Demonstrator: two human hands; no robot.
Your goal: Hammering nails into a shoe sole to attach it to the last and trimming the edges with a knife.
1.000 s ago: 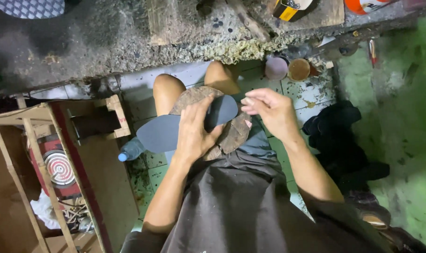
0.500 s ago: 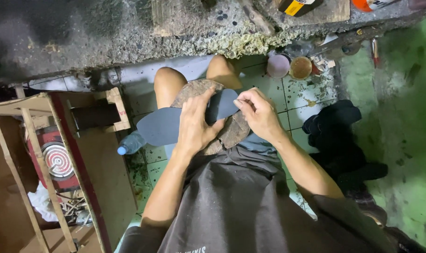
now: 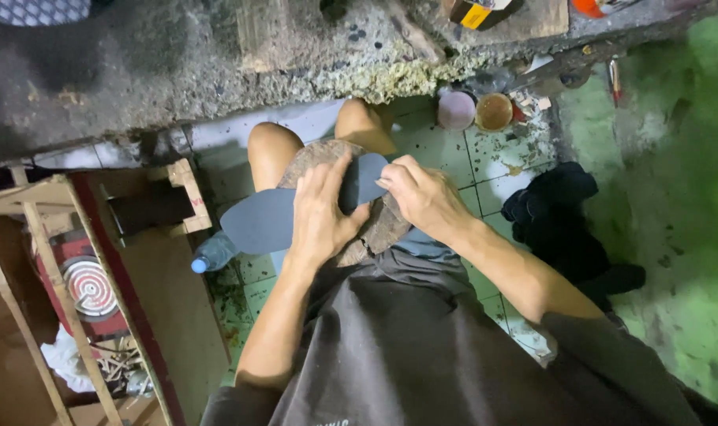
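Note:
A dark blue-grey sole-shaped flat piece [image 3: 264,221] lies across a round brown stone-like block [image 3: 379,229] resting on my lap. My left hand [image 3: 321,213] presses flat on the middle of the piece, fingers spread. My right hand [image 3: 422,193] pinches the piece's right end, fingertips closed at its edge; whether a small tool is in it is hidden. My bare knees [image 3: 268,146] show beyond the block.
A rough concrete ledge [image 3: 217,71] runs across the top. Two small round cups [image 3: 476,110] stand on the tiled floor by it. A plastic bottle [image 3: 213,254] lies left of my leg, beside a wooden frame [image 3: 51,260]. Dark cloth [image 3: 560,213] lies at right.
My right hand came down from above the piece onto its right end. My left hand stays pressed on the piece, which has barely shifted.

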